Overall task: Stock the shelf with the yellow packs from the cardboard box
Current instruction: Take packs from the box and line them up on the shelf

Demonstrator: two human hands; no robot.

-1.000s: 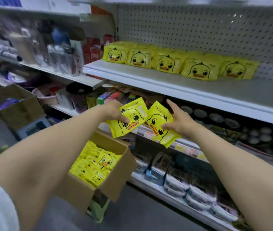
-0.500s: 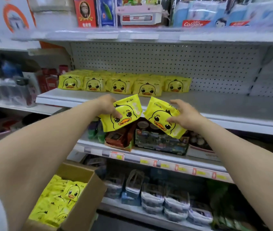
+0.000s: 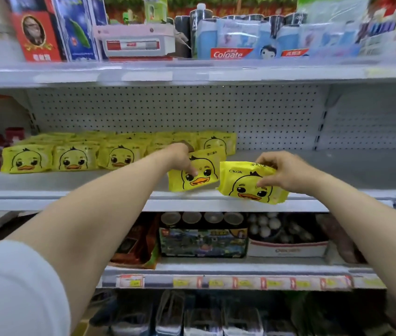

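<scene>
L hand (image 3: pixel 180 157): fingers curled over top of a pack (image 3: pixel 198 174), thumb on the duck face. Pack tilted, lower edge at shelf (image 3: pixel 71 184) front, just beside end of stocked row (image 3: pixel 71 157). R hand (image 3: pixel 289 172): bent fingers + thumb pinch 2nd pack (image 3: pixel 245 184) at its top-right. It hangs over the shelf lip, contact w/ shelf unclear. Both packs side by side, near touching. Pegboard (image 3: pixel 264 112) behind, toothpaste (image 3: pixel 228 44) one level up.

Shelved yellow pack (image 3: pixel 218 141) partly behind left hand (image 3: pixel 180 156); price labels (image 3: pixel 240 283) blurred.
</scene>
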